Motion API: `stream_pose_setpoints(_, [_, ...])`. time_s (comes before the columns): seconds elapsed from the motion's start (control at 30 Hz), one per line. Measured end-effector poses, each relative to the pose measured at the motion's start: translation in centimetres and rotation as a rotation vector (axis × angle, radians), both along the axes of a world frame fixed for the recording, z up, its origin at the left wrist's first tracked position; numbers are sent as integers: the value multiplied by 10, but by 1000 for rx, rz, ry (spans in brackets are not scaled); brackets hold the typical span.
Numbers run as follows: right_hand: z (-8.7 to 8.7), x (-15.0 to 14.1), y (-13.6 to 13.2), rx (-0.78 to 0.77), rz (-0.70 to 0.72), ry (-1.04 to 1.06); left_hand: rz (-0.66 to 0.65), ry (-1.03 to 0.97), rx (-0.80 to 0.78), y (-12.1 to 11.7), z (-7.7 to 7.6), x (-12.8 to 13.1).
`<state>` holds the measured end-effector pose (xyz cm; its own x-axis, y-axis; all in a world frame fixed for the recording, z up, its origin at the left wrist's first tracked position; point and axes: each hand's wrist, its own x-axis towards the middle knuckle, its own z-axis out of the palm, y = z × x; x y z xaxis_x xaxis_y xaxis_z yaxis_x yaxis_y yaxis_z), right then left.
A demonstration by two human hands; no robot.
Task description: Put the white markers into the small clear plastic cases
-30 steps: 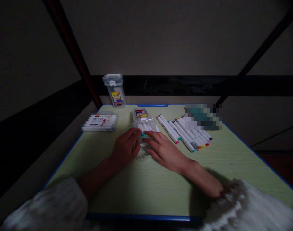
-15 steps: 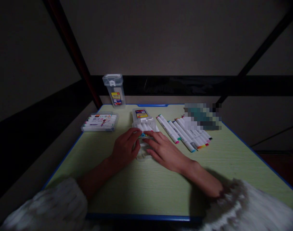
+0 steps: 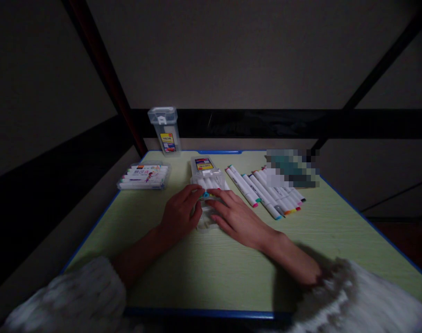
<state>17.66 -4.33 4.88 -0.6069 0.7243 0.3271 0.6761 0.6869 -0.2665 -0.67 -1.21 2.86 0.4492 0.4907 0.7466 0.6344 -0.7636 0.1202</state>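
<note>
A clear plastic marker case [image 3: 201, 173] lies on the table with white markers [image 3: 209, 183] inside, its open lid [image 3: 207, 223] toward me. My left hand [image 3: 179, 210] is at its near left side, fingers curved and thumb bent, fingertips at the blue end of a marker [image 3: 206, 194]. My right hand [image 3: 240, 217] comes from the other side, palm down with fingers spread. Its index fingertip is at the same blue end, and the lower fingers reach over the lid. My fingers partly hide the case's mouth.
Several loose white markers [image 3: 266, 189] with coloured ends lie to the right, beside a pixelated greenish item [image 3: 290, 167]. A flat pack of markers [image 3: 143, 177] lies at the left. Behind it stands an upright clear case [image 3: 165, 132]. The table [image 3: 204, 277] has a blue edge.
</note>
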Motion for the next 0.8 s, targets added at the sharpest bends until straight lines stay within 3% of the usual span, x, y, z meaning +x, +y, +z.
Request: stream_pose_setpoints(0.8, [0,5,1,39,0,37,-46,-56,7,-2,0,-2])
